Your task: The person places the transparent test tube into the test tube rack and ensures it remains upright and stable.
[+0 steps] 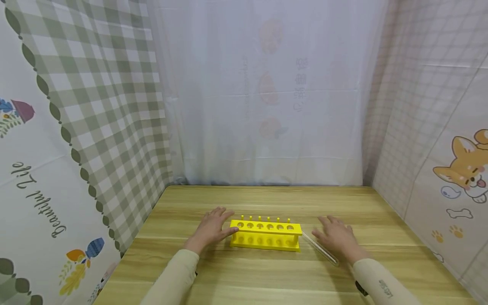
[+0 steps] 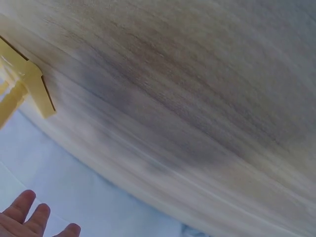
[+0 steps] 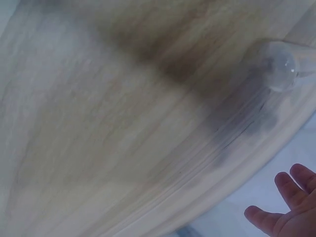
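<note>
A yellow test tube rack (image 1: 265, 235) stands upright on the table, with a row of round holes along its top and several short pegs behind. My left hand (image 1: 212, 229) is at the rack's left end, fingers spread, the thumb overlapping its corner in the head view. To the rack's right lies a clear glass test tube (image 1: 321, 249), slanting toward me; its rounded end (image 3: 282, 66) shows in the right wrist view. Just right of the tube hovers my right hand (image 1: 337, 238), fingers spread and holding nothing. Part of the rack (image 2: 30, 81) appears in the left wrist view.
The wood-grain table (image 1: 244, 275) has its far edge against a white hanging cloth (image 1: 267, 106). A green checked cloth (image 1: 110, 84) hangs along the left side, and a cloth with a cartoon dog (image 1: 467, 169) along the right.
</note>
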`<state>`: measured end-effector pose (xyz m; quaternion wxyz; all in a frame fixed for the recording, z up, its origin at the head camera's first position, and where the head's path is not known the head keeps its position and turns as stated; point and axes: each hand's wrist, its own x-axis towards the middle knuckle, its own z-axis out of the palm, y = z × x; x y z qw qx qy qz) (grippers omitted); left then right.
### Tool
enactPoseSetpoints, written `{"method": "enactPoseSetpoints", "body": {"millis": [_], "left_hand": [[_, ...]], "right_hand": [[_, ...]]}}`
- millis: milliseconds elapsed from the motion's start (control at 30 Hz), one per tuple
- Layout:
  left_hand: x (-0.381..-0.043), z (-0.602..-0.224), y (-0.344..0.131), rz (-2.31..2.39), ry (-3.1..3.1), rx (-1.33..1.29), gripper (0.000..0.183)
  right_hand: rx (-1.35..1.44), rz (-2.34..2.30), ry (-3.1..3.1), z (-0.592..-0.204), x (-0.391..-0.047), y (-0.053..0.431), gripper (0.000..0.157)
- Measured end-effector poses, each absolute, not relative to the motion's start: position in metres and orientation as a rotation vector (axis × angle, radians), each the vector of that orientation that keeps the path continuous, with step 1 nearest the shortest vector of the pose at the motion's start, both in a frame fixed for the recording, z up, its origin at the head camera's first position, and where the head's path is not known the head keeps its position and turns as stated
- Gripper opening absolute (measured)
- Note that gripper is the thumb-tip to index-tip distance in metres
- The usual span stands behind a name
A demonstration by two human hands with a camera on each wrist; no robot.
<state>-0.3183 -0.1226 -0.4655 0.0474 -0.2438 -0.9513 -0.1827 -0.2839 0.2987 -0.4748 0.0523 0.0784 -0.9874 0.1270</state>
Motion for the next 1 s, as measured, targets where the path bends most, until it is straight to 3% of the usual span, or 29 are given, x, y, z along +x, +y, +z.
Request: {"method": "enactPoseSetpoints", "body": {"millis": [400,1000], "left_hand": [[-0.317,-0.47,-0.123,-0.623,-2.803,-0.911,0.052],[-0.314,-0.471,-0.123,-0.897,-2.878,-0.802,0.053]], "right_hand": [[0.298,0.361,-3.019,-0.477,-0.288,0.284,0.06],[0.431,0.308,-3.046,-0.482,-0.294,0.269,0.041]]}}
